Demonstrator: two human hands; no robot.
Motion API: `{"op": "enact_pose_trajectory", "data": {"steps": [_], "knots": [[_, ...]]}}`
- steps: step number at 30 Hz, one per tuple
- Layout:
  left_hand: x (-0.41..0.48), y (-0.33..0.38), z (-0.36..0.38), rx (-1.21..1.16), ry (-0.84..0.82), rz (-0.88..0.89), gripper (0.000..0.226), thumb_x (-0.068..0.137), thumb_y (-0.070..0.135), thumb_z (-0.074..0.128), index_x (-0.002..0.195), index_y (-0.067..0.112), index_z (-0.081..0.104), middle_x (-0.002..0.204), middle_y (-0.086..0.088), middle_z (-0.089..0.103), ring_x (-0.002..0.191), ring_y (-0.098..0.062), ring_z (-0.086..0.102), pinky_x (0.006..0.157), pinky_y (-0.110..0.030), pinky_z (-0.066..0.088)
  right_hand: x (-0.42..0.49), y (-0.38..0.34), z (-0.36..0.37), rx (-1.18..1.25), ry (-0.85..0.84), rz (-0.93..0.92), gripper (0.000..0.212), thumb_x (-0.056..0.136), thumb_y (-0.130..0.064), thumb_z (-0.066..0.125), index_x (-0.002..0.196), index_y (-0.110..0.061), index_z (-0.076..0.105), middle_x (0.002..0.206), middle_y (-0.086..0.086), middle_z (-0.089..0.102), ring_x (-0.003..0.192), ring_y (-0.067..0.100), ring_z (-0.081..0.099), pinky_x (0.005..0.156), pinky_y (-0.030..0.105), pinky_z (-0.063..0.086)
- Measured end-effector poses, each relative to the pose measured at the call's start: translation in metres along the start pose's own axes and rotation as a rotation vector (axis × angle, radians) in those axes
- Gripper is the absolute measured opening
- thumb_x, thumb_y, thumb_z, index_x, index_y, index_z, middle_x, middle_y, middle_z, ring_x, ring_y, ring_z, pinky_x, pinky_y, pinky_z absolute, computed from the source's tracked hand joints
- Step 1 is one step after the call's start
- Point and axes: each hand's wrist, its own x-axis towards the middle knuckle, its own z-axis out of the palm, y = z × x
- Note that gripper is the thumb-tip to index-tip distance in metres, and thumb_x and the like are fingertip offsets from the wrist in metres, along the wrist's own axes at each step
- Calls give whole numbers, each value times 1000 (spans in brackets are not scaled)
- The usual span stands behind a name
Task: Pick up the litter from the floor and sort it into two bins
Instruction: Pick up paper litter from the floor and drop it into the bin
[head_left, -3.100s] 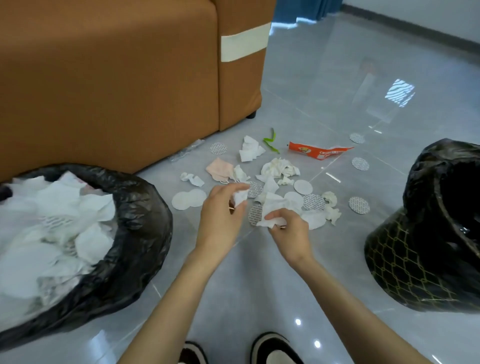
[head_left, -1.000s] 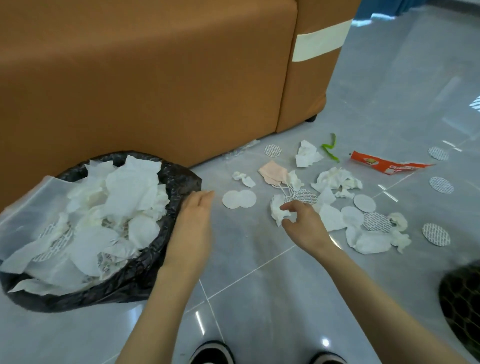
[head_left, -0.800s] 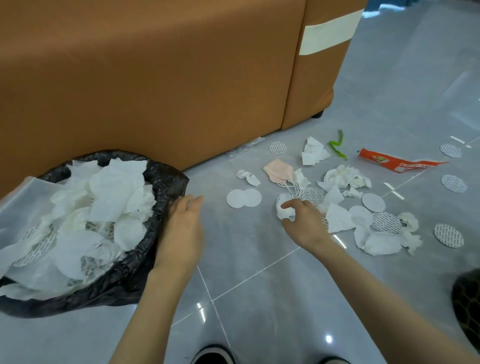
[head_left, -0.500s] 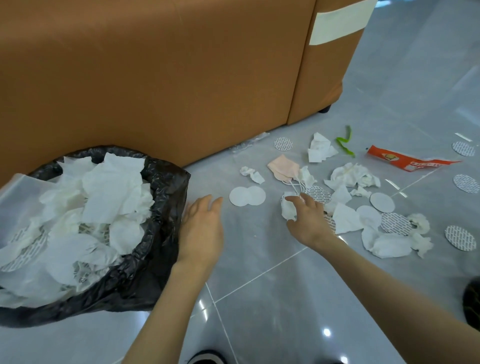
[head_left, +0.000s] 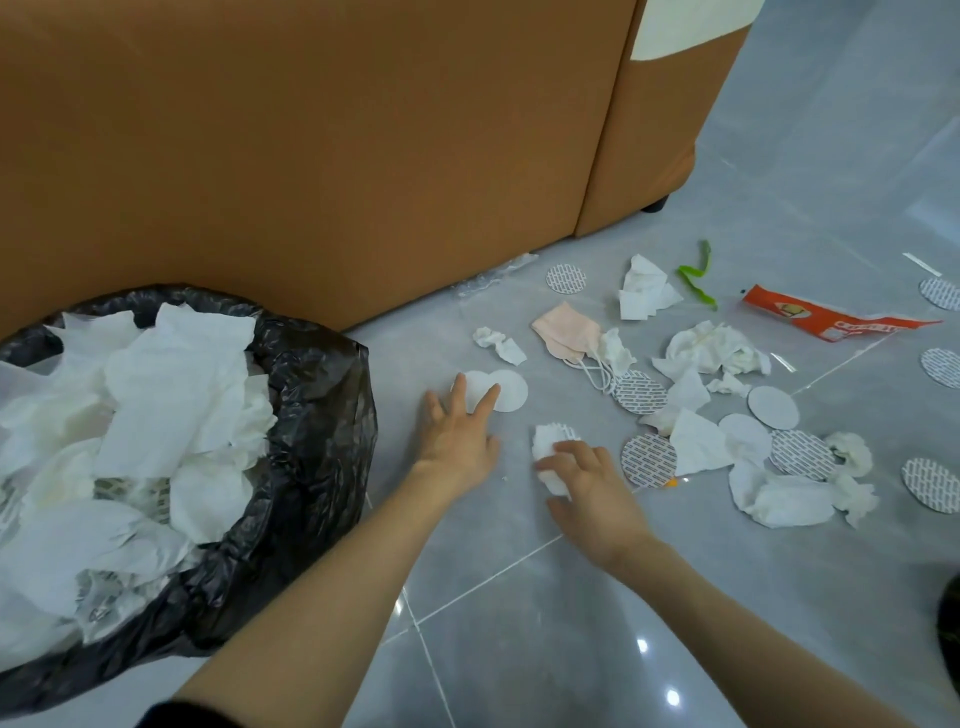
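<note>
A bin lined with a black bag (head_left: 317, 415) stands at the left, heaped with white tissues. My left hand (head_left: 457, 431) lies open on the floor, its straight fingertips touching two white round pads (head_left: 506, 389). My right hand (head_left: 587, 483) grips a crumpled white tissue (head_left: 550, 452) just above the tiles. To the right lies scattered litter: crumpled tissues (head_left: 711, 353), printed round seals (head_left: 649, 460), a pink face mask (head_left: 566, 330), a green strip (head_left: 698, 273) and an orange wrapper (head_left: 826, 322).
A brown sofa (head_left: 322, 156) fills the back, close behind the bin and the litter. A clear plastic scrap (head_left: 493, 275) lies at its base. The dark edge of a second bin (head_left: 950, 629) shows at the far right. Grey glossy tiles lie in front.
My left hand left the bin's rim and reached forward to the two white pads. My right hand drew the crumpled tissue back toward me, away from the pile.
</note>
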Motion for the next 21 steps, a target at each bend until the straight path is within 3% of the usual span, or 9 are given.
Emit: {"op": "enact_pose_trajectory", "data": {"steps": [3,5,8,10,13,17,21], "knots": [[7,1,8,-22,0,3,59,98,41,35,148,40,4,158,1,-13,141,-43,-14,115,-55,9,-5,6,7,68,75,-27,30,79,3,59,104,-9,69,119,10,58,105,33,51,91,34,44],[9,2,14,-31,41,26,56,98,41,35,148,39,10,158,1,-2,143,-38,-7,114,-55,10,-4,8,8,78,100,-37,27,76,6,60,97,-9,71,111,10,61,100,33,54,86,28,43],[5,6,20,-88,216,43,47,95,37,42,141,31,35,145,-1,28,136,-26,23,110,-47,25,-2,10,5,70,70,-11,28,80,3,57,102,-10,69,114,5,58,108,26,49,88,22,36],[-1,9,23,-140,281,41,38,93,36,48,130,28,47,134,-1,38,126,-23,33,104,-40,31,-3,11,3,67,70,12,28,81,0,57,105,-12,66,114,3,57,109,24,48,87,26,40],[-10,13,29,-210,285,-22,31,87,37,60,116,28,54,127,2,38,118,-25,35,96,-32,31,-6,9,1,56,78,49,34,81,-6,59,115,-14,58,117,1,55,111,23,47,84,28,39],[-18,13,32,-482,287,-162,22,80,25,72,99,21,62,130,2,35,116,-28,32,91,-22,30,-7,5,0,36,3,92,58,84,-13,60,138,-13,39,127,3,49,118,22,44,93,27,37],[-21,14,33,-534,254,-188,45,72,17,78,112,23,58,130,-2,39,117,-29,41,95,-23,30,-3,3,-2,41,-66,179,61,80,-16,66,137,-12,45,124,9,48,115,26,50,93,31,44]]}}
